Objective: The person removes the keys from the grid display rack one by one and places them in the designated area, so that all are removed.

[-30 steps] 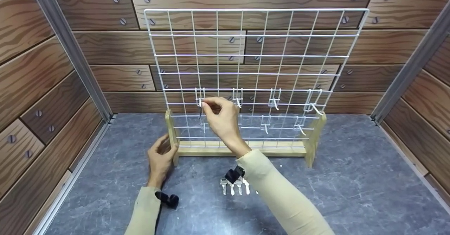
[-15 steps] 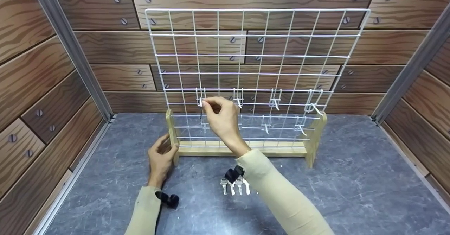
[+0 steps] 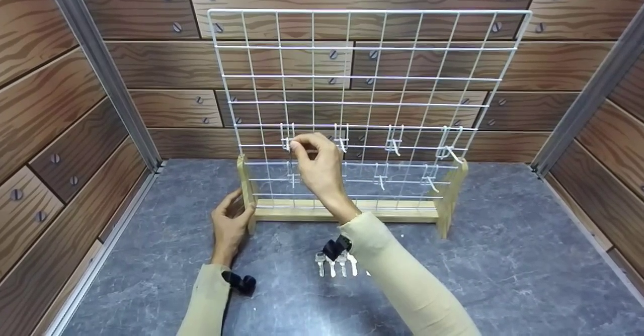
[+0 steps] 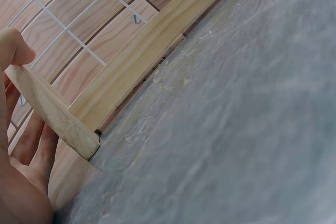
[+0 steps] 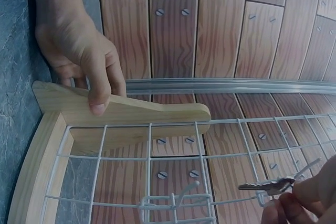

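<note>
My right hand pinches a metal key between thumb and fingers. It is at the upper-left hook of a white wire grid. In the right wrist view, the hook's prong rises right beside the key's head, and the key's blade points away from the fingertips. My left hand grips the left wooden upright of the grid's stand, thumb on the near side and fingers behind. The fingers cover part of the key's head.
Several loose keys lie on the grey marbled table in front of the stand, partly hidden by the right wrist camera. More white hooks hang in two rows on the grid. The wooden base bar runs between the uprights. Wood-patterned walls surround the table.
The right hand's fingertips have shifted very slightly up and to the right at the hook, still pinching the key. The left hand keeps its hold on the upright.
</note>
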A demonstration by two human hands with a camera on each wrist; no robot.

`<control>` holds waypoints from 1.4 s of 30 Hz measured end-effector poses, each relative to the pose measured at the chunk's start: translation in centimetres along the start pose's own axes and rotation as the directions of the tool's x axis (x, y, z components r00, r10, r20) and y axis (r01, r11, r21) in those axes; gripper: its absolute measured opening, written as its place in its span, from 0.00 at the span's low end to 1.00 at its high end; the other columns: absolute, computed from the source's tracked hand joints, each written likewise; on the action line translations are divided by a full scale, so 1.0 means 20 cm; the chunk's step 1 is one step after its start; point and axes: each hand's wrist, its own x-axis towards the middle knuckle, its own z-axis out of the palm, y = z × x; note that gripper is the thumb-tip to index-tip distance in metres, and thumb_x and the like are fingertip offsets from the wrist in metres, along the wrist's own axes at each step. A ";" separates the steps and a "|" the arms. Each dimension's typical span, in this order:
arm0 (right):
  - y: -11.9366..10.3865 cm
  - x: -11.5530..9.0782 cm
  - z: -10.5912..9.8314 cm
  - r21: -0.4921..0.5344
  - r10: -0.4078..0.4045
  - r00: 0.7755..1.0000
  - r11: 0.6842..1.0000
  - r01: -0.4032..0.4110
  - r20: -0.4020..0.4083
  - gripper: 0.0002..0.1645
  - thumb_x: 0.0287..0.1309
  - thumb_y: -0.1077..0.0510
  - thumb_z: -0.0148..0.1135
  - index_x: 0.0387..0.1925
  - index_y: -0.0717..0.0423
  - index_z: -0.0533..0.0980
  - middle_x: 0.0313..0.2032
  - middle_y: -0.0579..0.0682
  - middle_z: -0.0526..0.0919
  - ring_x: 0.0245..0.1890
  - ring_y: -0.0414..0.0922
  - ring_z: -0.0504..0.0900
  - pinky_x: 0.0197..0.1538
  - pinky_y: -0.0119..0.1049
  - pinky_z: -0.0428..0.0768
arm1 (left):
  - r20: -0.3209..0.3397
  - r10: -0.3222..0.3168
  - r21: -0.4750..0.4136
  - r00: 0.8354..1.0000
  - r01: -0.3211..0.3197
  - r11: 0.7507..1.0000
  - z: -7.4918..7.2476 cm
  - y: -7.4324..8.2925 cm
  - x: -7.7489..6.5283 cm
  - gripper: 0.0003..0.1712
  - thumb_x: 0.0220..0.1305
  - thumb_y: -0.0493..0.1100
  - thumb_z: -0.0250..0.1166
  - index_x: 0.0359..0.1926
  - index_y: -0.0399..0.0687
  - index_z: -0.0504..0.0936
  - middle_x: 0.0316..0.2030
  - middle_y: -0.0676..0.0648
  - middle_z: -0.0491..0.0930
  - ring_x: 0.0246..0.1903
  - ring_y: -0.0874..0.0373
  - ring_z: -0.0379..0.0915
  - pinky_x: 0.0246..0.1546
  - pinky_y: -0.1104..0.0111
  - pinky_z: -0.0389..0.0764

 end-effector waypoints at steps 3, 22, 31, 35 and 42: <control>-0.01 0.00 -0.01 0.028 0.002 1.000 1.000 -0.003 0.013 0.06 0.68 0.64 0.70 0.41 0.62 0.88 0.39 0.56 0.90 0.38 0.49 0.90 0.45 0.35 0.91 | -0.001 -0.001 0.011 1.000 0.001 1.000 0.00 0.01 0.00 0.28 0.60 0.23 0.71 0.63 0.27 0.82 0.59 0.24 0.82 0.52 0.50 0.87 0.52 0.74 0.88; -0.04 -0.03 -0.05 0.072 0.015 0.999 0.997 -0.019 0.049 0.06 0.70 0.65 0.67 0.40 0.63 0.87 0.34 0.57 0.91 0.35 0.46 0.87 0.39 0.28 0.85 | -0.005 -0.007 -0.018 1.000 0.007 1.000 0.01 -0.01 0.00 0.28 0.60 0.23 0.72 0.63 0.25 0.81 0.59 0.23 0.82 0.48 0.61 0.87 0.52 0.75 0.88; -0.06 -0.04 -0.07 0.088 0.003 0.998 0.996 -0.008 0.060 0.05 0.69 0.65 0.67 0.39 0.62 0.87 0.34 0.55 0.90 0.33 0.39 0.83 0.39 0.27 0.84 | 0.001 -0.002 -0.013 1.000 0.002 1.000 0.00 -0.01 0.01 0.28 0.60 0.23 0.72 0.62 0.25 0.81 0.59 0.23 0.81 0.48 0.60 0.87 0.51 0.74 0.88; -0.06 -0.05 -0.08 0.092 -0.016 0.998 0.996 0.010 0.060 0.05 0.69 0.65 0.67 0.39 0.64 0.87 0.34 0.56 0.90 0.32 0.39 0.82 0.37 0.26 0.82 | 0.003 0.006 -0.010 1.000 -0.006 1.000 0.00 -0.01 0.01 0.28 0.60 0.23 0.72 0.62 0.25 0.81 0.59 0.24 0.82 0.49 0.60 0.87 0.53 0.74 0.87; -0.08 -0.06 -0.09 0.107 -0.027 0.998 0.994 0.021 0.062 0.05 0.68 0.65 0.68 0.39 0.65 0.87 0.34 0.58 0.90 0.31 0.39 0.81 0.36 0.25 0.80 | 0.003 0.014 -0.008 1.000 -0.014 1.000 0.00 -0.01 0.01 0.28 0.60 0.23 0.72 0.62 0.26 0.81 0.59 0.24 0.82 0.49 0.60 0.87 0.54 0.75 0.87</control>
